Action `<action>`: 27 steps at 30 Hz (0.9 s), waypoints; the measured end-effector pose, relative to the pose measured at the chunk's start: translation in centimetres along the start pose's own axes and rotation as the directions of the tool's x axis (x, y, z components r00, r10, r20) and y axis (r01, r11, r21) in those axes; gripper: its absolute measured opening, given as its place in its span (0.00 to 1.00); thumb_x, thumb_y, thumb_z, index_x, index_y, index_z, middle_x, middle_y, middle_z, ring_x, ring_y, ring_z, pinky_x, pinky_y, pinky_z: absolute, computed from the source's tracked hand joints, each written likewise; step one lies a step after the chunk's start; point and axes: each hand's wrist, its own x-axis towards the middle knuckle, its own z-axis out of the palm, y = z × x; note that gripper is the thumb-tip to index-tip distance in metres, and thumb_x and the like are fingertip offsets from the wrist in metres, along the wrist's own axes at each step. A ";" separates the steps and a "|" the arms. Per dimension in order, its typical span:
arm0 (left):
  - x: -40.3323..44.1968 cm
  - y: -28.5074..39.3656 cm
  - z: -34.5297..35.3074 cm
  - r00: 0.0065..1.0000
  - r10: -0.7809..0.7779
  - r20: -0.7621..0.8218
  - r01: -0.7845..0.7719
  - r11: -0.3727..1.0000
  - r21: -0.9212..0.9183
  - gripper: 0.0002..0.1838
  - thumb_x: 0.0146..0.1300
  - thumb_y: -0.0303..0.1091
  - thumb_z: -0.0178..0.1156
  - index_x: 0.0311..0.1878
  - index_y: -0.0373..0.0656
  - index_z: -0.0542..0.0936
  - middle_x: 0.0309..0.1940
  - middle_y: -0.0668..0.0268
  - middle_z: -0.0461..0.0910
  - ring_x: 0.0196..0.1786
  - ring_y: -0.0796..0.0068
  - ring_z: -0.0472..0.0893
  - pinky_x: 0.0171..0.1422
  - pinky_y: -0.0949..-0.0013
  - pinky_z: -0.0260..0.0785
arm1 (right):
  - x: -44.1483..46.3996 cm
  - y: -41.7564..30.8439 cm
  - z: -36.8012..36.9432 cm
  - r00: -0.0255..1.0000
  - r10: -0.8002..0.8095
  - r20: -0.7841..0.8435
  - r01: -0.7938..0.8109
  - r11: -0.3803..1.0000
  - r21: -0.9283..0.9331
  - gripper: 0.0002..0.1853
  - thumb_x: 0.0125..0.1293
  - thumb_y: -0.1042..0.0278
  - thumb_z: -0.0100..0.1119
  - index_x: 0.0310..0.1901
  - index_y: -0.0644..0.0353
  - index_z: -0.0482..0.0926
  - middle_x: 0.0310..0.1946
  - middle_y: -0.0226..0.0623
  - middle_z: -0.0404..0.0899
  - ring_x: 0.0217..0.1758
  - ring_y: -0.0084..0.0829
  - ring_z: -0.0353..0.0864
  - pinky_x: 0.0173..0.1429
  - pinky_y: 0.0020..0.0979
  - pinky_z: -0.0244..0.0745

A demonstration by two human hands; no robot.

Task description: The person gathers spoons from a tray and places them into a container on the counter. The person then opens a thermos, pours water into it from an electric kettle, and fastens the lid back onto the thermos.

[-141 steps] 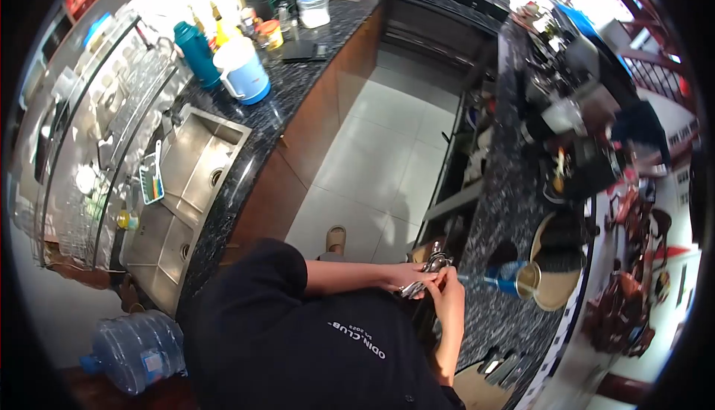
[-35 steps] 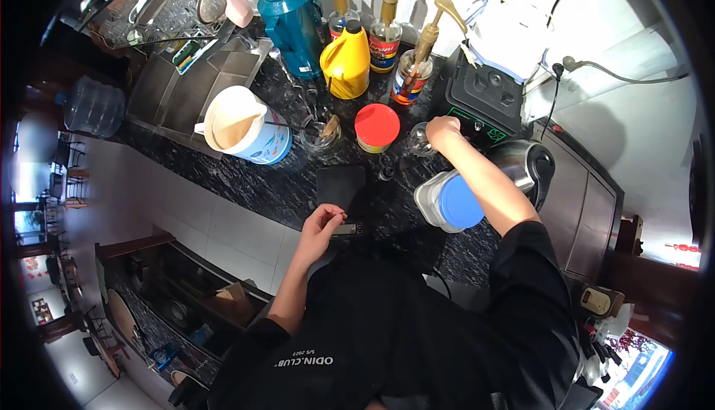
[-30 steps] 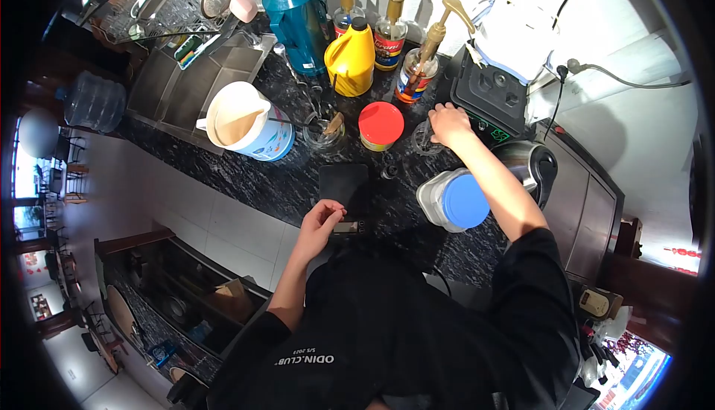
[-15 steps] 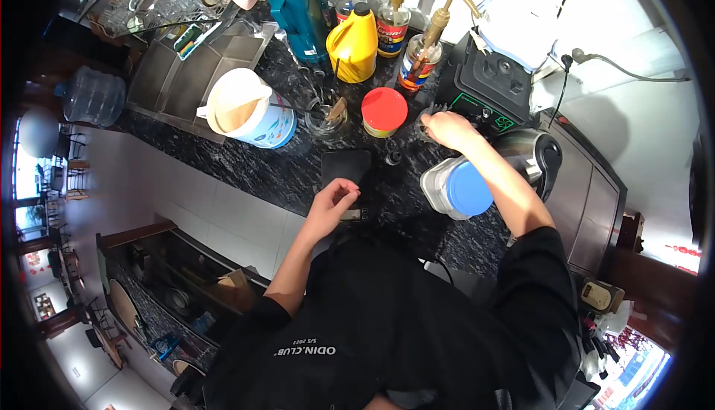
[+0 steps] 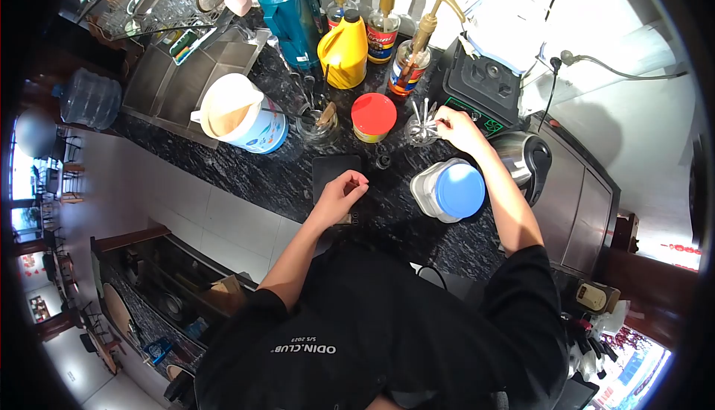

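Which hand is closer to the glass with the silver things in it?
The right hand: it is at the top of the glass, by the silver things. The left hand is farther, over the flat black scale.

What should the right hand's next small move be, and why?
Probably, the right hand should ease away from the cutlery: the pieces already lean inside the glass jar, and the hand is right up against them. Whether it grips any piece is unclear.
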 end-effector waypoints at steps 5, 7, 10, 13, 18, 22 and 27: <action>3.7 3.3 1.4 0.985 0.162 0.060 -0.171 0.965 0.197 0.08 0.61 0.31 0.59 0.40 0.38 0.74 0.29 0.69 0.75 0.32 0.83 0.73 0.39 0.76 0.67 | -0.3 1.1 -0.1 1.000 0.012 0.022 -0.012 1.000 0.022 0.08 0.60 0.65 0.57 0.38 0.57 0.75 0.23 0.40 0.79 0.25 0.31 0.77 0.30 0.34 0.68; 6.7 5.7 2.5 0.958 0.267 0.103 -0.285 0.917 0.278 0.10 0.59 0.31 0.60 0.41 0.38 0.74 0.32 0.64 0.76 0.34 0.74 0.76 0.41 0.71 0.68 | -0.5 0.4 0.0 1.000 -0.020 0.006 0.020 0.995 0.098 0.06 0.61 0.69 0.56 0.38 0.59 0.75 0.23 0.41 0.78 0.25 0.30 0.77 0.30 0.33 0.69; 12.1 6.4 4.6 0.894 0.430 0.126 -0.422 0.713 0.560 0.17 0.55 0.33 0.62 0.48 0.41 0.73 0.44 0.55 0.74 0.47 0.58 0.75 0.51 0.61 0.68 | -0.7 -0.1 0.1 0.998 -0.050 -0.029 0.054 0.988 0.148 0.04 0.60 0.74 0.56 0.36 0.61 0.73 0.20 0.40 0.76 0.24 0.26 0.75 0.29 0.31 0.69; 15.8 6.8 6.4 0.885 0.425 0.188 -0.414 0.537 0.735 0.24 0.53 0.33 0.62 0.55 0.44 0.71 0.51 0.53 0.72 0.54 0.51 0.71 0.59 0.57 0.66 | -0.8 0.2 0.3 0.993 -0.093 -0.067 0.103 0.981 0.165 0.04 0.58 0.75 0.56 0.35 0.61 0.73 0.19 0.40 0.74 0.22 0.24 0.73 0.28 0.31 0.69; 20.0 4.6 8.3 0.899 0.371 0.233 -0.393 0.448 0.803 0.18 0.57 0.36 0.56 0.52 0.47 0.76 0.47 0.54 0.77 0.49 0.52 0.77 0.54 0.57 0.70 | -1.0 0.2 0.5 0.988 -0.136 -0.073 0.146 0.976 0.161 0.07 0.56 0.74 0.59 0.35 0.62 0.73 0.23 0.47 0.77 0.27 0.40 0.80 0.33 0.36 0.72; 20.7 3.4 7.7 0.918 0.327 0.222 -0.379 0.566 0.732 0.09 0.55 0.32 0.56 0.38 0.40 0.79 0.31 0.54 0.80 0.39 0.54 0.80 0.44 0.56 0.72 | -1.2 -0.5 -0.2 0.981 -0.184 -0.067 0.189 0.979 0.074 0.08 0.55 0.75 0.59 0.36 0.64 0.73 0.24 0.46 0.78 0.29 0.43 0.81 0.35 0.37 0.74; 19.9 3.6 5.7 0.865 0.457 0.209 -0.466 0.573 0.675 0.06 0.49 0.28 0.60 0.32 0.37 0.79 0.30 0.55 0.79 0.37 0.56 0.79 0.43 0.59 0.71 | -1.2 0.0 -0.1 0.998 -0.019 -0.064 0.033 0.976 0.216 0.04 0.62 0.73 0.52 0.34 0.65 0.74 0.20 0.41 0.79 0.24 0.31 0.82 0.31 0.31 0.76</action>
